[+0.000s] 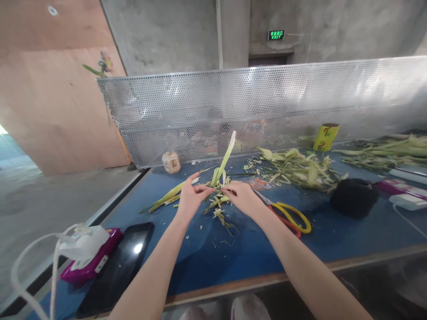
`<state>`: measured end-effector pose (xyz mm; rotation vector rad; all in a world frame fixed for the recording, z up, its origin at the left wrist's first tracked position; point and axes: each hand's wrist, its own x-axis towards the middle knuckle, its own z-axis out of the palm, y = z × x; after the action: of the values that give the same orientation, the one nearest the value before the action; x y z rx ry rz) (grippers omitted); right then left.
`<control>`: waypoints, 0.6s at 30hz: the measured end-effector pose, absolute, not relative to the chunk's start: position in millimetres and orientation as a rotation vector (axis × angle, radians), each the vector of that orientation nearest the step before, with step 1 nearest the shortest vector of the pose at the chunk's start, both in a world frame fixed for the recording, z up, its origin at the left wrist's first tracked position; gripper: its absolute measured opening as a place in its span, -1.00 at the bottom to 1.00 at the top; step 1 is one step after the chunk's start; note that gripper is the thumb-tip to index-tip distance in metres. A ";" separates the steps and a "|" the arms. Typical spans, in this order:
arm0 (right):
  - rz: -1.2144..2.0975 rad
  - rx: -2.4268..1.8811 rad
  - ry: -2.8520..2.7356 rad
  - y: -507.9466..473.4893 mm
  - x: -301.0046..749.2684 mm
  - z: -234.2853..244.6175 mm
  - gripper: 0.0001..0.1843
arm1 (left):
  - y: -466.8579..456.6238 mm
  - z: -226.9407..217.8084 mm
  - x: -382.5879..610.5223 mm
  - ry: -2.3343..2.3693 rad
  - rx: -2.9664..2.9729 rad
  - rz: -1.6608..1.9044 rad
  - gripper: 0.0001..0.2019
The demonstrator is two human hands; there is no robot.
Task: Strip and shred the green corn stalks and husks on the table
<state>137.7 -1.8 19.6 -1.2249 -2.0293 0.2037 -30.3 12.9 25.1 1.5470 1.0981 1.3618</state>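
A long, pale green leaf strip (pixel 228 153) stands up between my hands, tilted to the right, its base at my fingertips. My left hand (pixel 191 195) pinches near that base, with the thumb and index finger together and the other fingers lifted. From the other side, my right hand (pixel 243 196) has its fingertips pressed together close to the strip; what lies in them is too small to tell. Below the hands are small yellow-green plant scraps (pixel 220 209). Several longer leaves (pixel 170 195) lie left of my left hand. Scissors (pixel 283 212) with yellow and red handles lie partly beneath my right forearm.
A black phone (pixel 116 266) and a purple power bank (pixel 96 255) with cables lie at front left. Toward the right are a husk-like plant pile (pixel 300 169), a black yarn ball (pixel 354 198) and a yellow tube (pixel 326 137). A perforated metal panel (pixel 187 106) borders the blue table (pixel 196 266).
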 end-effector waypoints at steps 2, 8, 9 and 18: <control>0.073 -1.188 -2.089 -3.7 137.1 19.5 -0.74 | 11.8 27.9 -29.9 1.065 1.424 1.370 -0.23; -0.236 -1.219 -2.250 -12.3 137.4 23.8 -0.74 | 12.9 29.1 -30.4 0.968 1.133 1.367 -0.32; -0.246 -1.179 -2.240 -13.5 137.6 24.6 -0.74 | 13.7 28.1 -30.9 0.974 1.135 1.369 -0.32; 0.119 -0.738 -2.065 -10.1 134.6 21.7 -0.77 | 8.8 26.0 -27.6 1.005 1.427 1.274 -0.26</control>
<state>134.6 -10.1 21.7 -0.7383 -2.0647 0.1194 -27.6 8.8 26.0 1.4268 1.0045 1.2744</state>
